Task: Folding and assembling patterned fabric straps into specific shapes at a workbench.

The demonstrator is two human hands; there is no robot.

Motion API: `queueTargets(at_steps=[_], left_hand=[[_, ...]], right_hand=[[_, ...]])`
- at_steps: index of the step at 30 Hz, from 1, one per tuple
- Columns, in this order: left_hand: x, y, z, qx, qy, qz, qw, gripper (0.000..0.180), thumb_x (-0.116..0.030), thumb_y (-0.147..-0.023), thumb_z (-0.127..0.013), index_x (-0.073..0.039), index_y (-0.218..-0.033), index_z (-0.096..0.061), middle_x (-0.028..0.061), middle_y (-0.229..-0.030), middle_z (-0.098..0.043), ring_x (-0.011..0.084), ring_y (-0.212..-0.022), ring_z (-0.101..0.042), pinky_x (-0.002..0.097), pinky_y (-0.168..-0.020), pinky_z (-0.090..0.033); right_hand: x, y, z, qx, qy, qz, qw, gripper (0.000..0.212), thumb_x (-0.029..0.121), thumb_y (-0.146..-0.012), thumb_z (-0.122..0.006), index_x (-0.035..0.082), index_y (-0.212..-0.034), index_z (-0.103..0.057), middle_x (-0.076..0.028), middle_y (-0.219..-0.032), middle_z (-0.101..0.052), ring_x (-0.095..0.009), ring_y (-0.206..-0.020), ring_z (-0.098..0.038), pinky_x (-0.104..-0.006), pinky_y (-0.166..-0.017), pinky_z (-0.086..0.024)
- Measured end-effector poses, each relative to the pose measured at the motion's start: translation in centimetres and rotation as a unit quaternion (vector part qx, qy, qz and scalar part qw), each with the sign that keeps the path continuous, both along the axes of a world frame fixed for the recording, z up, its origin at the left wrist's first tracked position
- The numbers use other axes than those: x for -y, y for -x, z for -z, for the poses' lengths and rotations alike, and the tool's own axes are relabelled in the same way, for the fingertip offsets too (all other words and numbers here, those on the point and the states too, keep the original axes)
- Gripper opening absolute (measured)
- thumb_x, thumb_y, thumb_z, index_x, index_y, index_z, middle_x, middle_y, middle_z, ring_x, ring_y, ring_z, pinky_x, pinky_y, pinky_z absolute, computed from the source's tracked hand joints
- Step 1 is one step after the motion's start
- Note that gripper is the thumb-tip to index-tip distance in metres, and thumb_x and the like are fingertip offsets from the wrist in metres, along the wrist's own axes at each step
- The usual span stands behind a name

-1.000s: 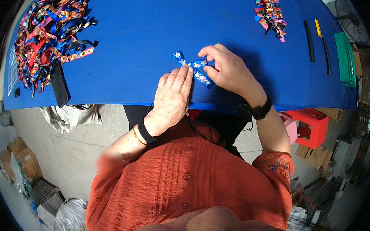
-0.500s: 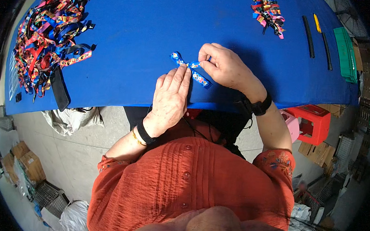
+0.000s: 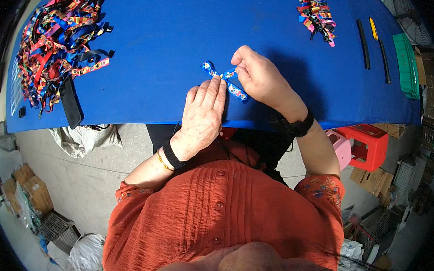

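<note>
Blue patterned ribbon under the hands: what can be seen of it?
The blue ribbon is a narrow strip, fabric by its look, with a multicoloured print. It lies on the blue table, gathered or crossed midway, parts reaching up-left, up-right and down-right. The flat left hand has its fingertips at the crossing; the right hand appears to pinch the up-right part. Whether it is knotted cannot be told.

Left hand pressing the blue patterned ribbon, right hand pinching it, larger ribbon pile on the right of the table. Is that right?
Wrong side for the pile: the head view shows the larger ribbon pile on the left of the table. The left hand does press the blue patterned ribbon while the right hand pinches it.
</note>
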State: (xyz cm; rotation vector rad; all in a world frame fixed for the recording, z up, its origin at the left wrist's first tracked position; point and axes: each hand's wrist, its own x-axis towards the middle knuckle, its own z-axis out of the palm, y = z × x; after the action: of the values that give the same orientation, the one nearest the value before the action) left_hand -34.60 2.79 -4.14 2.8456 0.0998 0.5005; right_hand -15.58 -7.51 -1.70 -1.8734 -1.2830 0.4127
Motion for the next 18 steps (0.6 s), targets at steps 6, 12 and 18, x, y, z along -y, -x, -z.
queueTargets(at_steps=[6, 12, 18], left_hand=[[0.2, 0.0, 0.0, -0.004, -0.017, -0.003, 1.0, 0.061, -0.011, -0.084, -0.058, 0.012, -0.14, -0.049, 0.0263, -0.143, -0.05, 0.0367, -0.128, -0.051, 0.0483, -0.108, -0.04], [0.2, -0.1, -0.1, -0.004, -0.019, -0.002, 1.0, 0.06, -0.011, -0.084, -0.058, 0.013, -0.139, -0.05, 0.027, -0.143, -0.051, 0.037, -0.127, -0.052, 0.0485, -0.109, -0.04], [0.2, -0.2, 0.0, 0.005, -0.024, -0.003, 1.0, 0.058, -0.01, -0.085, -0.057, 0.013, -0.138, -0.05, 0.027, -0.141, -0.052, 0.0373, -0.125, -0.053, 0.048, -0.107, -0.041]], right_hand=[[-0.3, 0.2, 0.0, 0.045, -0.015, 0.007, 0.999, 0.015, 0.001, -0.092, -0.056, -0.001, -0.107, -0.055, -0.022, -0.098, -0.065, -0.041, -0.093, -0.066, -0.0452, -0.081, -0.053], [1.1, 1.2, -1.1, 0.089, 0.006, 0.093, 0.992, 0.016, 0.013, -0.093, -0.064, 0.004, -0.104, -0.058, -0.019, -0.097, -0.066, -0.042, -0.091, -0.066, -0.0491, -0.079, -0.054], [4.1, 4.6, -2.9, 0.041, 0.12, 0.117, 0.985, 0.021, 0.026, -0.092, -0.071, 0.008, -0.097, -0.061, -0.015, -0.093, -0.066, -0.038, -0.083, -0.067, -0.048, -0.072, -0.054]])
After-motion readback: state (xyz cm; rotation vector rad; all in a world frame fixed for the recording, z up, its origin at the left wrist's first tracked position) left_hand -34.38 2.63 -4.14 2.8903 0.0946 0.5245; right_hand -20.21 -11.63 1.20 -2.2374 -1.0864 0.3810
